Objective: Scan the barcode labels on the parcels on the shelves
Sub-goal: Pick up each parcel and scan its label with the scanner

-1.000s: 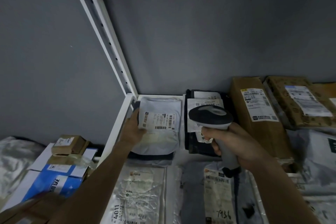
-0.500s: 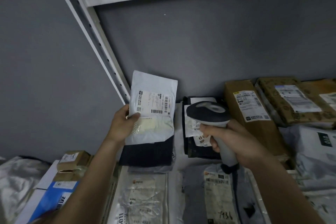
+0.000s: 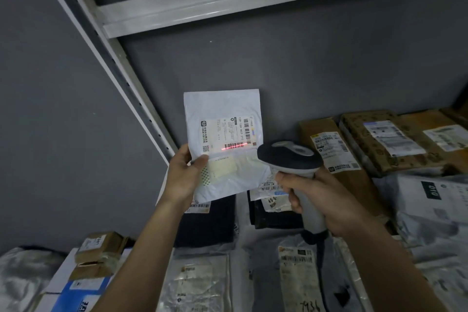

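White parcel (image 3: 225,142): a flat mailer, held upright in front of the grey wall (image 3: 304,78), clear of the shelf (image 3: 243,233), printed face toward the camera. Its label (image 3: 226,134) is turned sideways; a red scan line (image 3: 234,146) lies across the barcode at the label's lower edge. The left hand (image 3: 184,177) pinches the parcel at its 8 o'clock corner, thumb on the front face. The right hand (image 3: 321,200) is wrapped round the grip of the scanner (image 3: 291,159), whose dark head sits at 4 o'clock from the label, just beside the parcel. On the shelf below, a black parcel (image 3: 273,213) lies at 5 o'clock from the held one. Brown cartons (image 3: 359,159) with labels lie at 3 o'clock along the wall. Grey bags (image 3: 298,273) lie at 6 o'clock toward the shelf front.
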